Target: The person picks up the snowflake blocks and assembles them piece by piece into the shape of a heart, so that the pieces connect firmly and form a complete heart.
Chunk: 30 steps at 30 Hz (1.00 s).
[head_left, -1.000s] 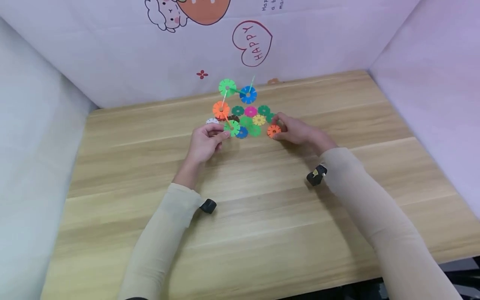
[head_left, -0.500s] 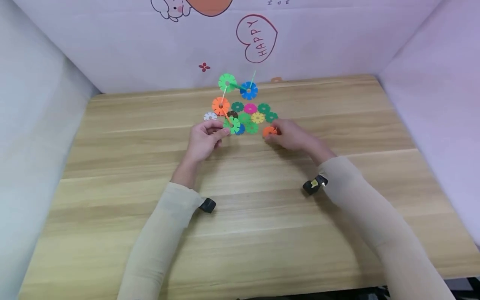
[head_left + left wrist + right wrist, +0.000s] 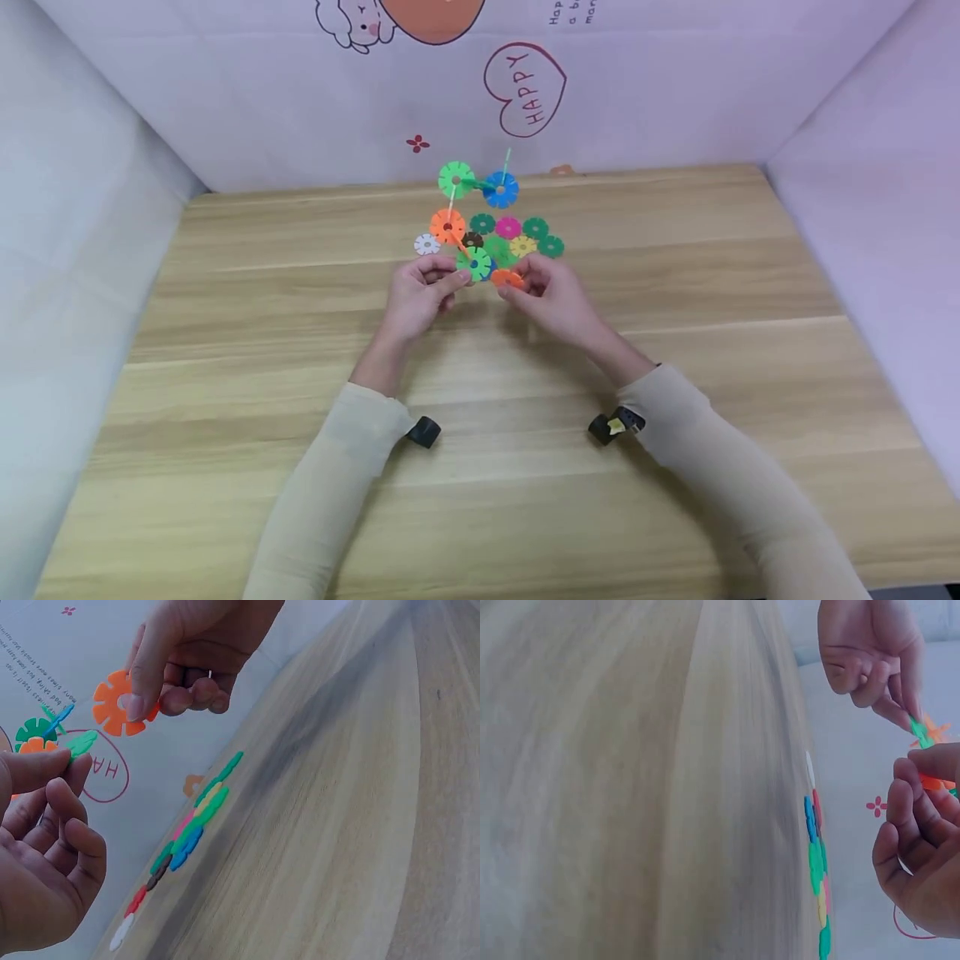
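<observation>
1. Orange plastic, a flat notched disc (image 3: 111, 714), sits pinched by the right hand (image 3: 557, 302), above the wooden table (image 3: 480, 500).
2. I see the left hand (image 3: 416, 296) pinching a light-green notched plastic disc (image 3: 478, 256), the near end of a chain of slotted plastic discs (image 3: 442, 217) that climbs to a bright-blue notched disc (image 3: 501, 200) between 12 and 1 o'clock.
3. From my end, the hands are near each other, not touching. Around the light-green disc, the orange disc lies between 3 and 4 o'clock; the left wrist view shows a gap between them.
4. Loose discs lie behind, from a white plastic disc (image 3: 427, 248) at 10 o'clock to a dark-green plastic disc (image 3: 551, 252) just short of 3.
5. I judge the step in hand as joining the orange disc to the chain, not yet done. Next, I think, calls for lining up slots and pressing crosswise, the left hand steadying.
</observation>
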{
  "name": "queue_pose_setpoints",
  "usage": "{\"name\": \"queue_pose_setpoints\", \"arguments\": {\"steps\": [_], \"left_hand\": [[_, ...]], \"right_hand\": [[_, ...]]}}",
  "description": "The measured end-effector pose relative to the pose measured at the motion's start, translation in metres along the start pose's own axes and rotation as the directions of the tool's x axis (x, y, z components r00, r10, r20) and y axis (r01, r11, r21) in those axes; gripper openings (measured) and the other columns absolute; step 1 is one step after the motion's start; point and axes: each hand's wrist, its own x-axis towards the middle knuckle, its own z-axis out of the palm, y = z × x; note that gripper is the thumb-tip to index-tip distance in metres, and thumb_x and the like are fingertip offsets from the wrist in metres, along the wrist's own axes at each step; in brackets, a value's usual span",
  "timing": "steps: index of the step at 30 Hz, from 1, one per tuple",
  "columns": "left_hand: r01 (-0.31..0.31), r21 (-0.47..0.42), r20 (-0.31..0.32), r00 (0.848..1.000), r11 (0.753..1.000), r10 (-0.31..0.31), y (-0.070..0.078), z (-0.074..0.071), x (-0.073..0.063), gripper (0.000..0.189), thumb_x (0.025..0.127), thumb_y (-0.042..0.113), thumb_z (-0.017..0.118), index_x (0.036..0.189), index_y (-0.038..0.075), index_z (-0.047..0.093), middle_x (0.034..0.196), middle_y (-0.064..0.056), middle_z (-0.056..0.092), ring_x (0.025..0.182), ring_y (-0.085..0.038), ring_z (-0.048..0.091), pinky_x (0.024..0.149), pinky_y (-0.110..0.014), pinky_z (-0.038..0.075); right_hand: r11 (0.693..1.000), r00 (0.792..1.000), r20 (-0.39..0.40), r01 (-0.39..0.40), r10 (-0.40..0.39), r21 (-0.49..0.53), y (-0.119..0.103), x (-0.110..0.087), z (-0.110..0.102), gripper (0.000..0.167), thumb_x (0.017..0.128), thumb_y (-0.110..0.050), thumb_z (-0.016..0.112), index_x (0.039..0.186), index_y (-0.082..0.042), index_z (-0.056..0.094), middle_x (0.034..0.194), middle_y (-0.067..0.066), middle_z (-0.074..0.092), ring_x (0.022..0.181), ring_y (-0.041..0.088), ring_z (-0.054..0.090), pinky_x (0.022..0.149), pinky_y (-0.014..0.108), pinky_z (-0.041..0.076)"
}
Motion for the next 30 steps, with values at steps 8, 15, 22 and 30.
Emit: {"name": "queue_pose_setpoints", "arguments": {"steps": [8,15,22,30], "left_hand": [[-0.031,-0.044,0.004,1.000,0.999,0.031,0.001,0.004,-0.007,0.010,0.097,0.004,0.074,0.091,0.012,0.071,0.082,0.003,0.076,0.053,-0.010,0.050,0.053,-0.020,0.043],[-0.043,-0.053,-0.003,0.999,0.998,0.043,0.002,0.009,-0.010,0.008,0.097,0.006,0.075,0.091,0.011,0.072,0.083,0.001,0.077,0.054,-0.011,0.050,0.053,-0.020,0.043],[-0.056,-0.029,-0.005,0.998,0.998,0.056,-0.001,0.010,-0.013,0.007,0.097,0.003,0.074,0.092,0.008,0.071,0.083,0.001,0.076,0.055,-0.010,0.050,0.054,-0.020,0.044],[-0.069,-0.040,-0.017,0.998,0.997,0.068,0.000,0.006,-0.013,0.009,0.098,0.004,0.073,0.092,0.010,0.069,0.080,0.004,0.075,0.054,-0.010,0.049,0.053,-0.020,0.040]], "right_hand": [[0.998,0.997,-0.061,0.053,-0.051,0.040,0.001,-0.007,0.009,0.012,0.097,-0.008,0.075,0.106,-0.003,0.068,0.080,0.010,0.065,0.070,0.023,0.053,0.059,0.023,0.045],[0.994,0.989,-0.097,0.108,-0.109,-0.022,0.002,-0.008,0.015,0.011,0.094,-0.003,0.076,0.102,-0.003,0.068,0.080,0.010,0.070,0.071,0.021,0.060,0.060,0.022,0.051],[0.987,0.984,-0.116,0.126,-0.137,-0.096,-0.002,-0.010,0.022,0.012,0.093,-0.002,0.076,0.100,-0.002,0.067,0.077,0.008,0.071,0.069,0.019,0.060,0.060,0.021,0.051],[0.966,0.962,-0.125,0.226,-0.242,-0.124,-0.006,-0.012,0.025,0.015,0.092,-0.005,0.080,0.101,-0.003,0.069,0.083,0.007,0.077,0.072,0.017,0.069,0.066,0.025,0.056]]}}
